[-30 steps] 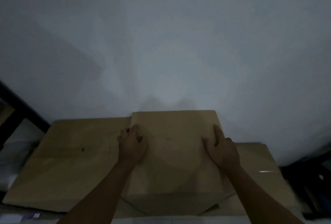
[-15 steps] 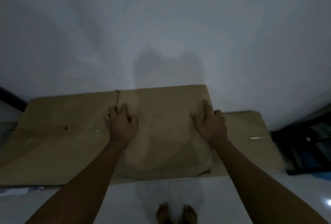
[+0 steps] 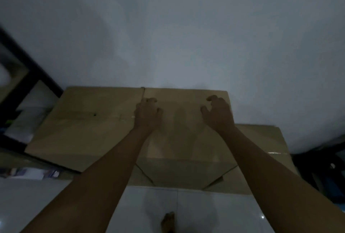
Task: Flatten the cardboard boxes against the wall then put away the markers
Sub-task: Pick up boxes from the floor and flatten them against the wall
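— Cardboard boxes (image 3: 104, 120), where?
— Flattened, leaning on the wall (image 3: 168, 37), long axis sideways, floor (image 3: 205, 208) free below.
— Hands?
— Left hand (image 3: 147, 114) and right hand (image 3: 218, 113) were claw-curled at the front panel, gripping nothing.

Your arms: both bare, stretched forward and up, roughly parallel. Your left hand (image 3: 147, 114): back toward you, fingers (image 3: 151, 100) bent at the knuckles, thumb out to the right. Your right hand (image 3: 218, 112): back toward you, fingers (image 3: 212, 98) hooked like a claw, thumb spread to the left. One bare foot (image 3: 168, 222) shows below, between your arms.
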